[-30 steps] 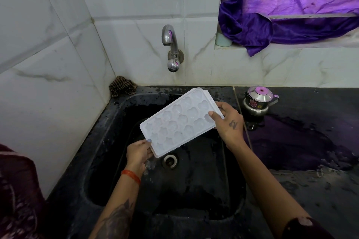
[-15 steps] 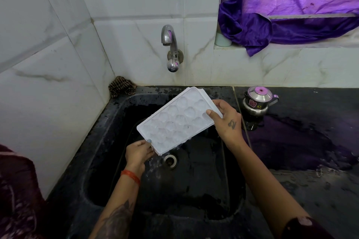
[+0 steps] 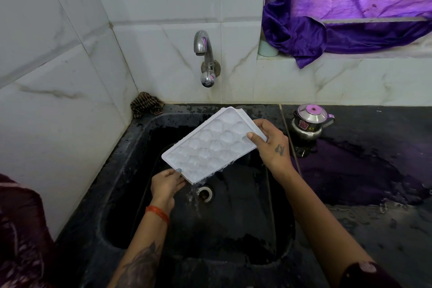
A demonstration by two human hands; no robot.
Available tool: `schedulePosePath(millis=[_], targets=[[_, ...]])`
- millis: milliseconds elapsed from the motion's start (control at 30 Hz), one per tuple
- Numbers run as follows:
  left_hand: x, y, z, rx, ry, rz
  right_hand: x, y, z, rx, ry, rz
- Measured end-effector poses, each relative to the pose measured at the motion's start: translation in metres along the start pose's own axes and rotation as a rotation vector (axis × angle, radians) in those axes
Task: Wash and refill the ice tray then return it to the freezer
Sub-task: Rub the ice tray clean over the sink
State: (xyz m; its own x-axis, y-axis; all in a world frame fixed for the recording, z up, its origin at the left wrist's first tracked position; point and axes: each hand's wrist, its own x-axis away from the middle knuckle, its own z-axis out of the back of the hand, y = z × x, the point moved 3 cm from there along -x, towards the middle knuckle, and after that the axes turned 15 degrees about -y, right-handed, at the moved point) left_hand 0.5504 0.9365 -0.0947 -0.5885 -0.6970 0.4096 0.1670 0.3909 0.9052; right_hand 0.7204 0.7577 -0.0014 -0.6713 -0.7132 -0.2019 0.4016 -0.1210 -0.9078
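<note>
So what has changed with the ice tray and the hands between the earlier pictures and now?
The ice tray has tipped lower at its near-left corner and shifted slightly left, and water now pours from that corner toward the drain. The left hand and the right hand keep the same grip on opposite ends. The tap and the steel pot stayed as they were.

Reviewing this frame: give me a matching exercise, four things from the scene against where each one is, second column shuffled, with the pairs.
Things:
1. ice tray
2. tap
3. steel kettle
4. striped cloth

Places:
A. on the wall above the sink
B. in the corner behind the sink
C. tilted over the drain, held by the left hand and right hand
D. on the counter right of the sink

Pairs: 1-C, 2-A, 3-D, 4-B
</note>
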Motion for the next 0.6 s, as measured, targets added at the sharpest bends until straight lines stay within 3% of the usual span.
schedulePosePath(millis=[600], targets=[[0.0031,0.0042,0.0015,0.041,0.031,-0.010,0.0009,-0.0041,-0.0013,-0.038,-0.044,0.063]])
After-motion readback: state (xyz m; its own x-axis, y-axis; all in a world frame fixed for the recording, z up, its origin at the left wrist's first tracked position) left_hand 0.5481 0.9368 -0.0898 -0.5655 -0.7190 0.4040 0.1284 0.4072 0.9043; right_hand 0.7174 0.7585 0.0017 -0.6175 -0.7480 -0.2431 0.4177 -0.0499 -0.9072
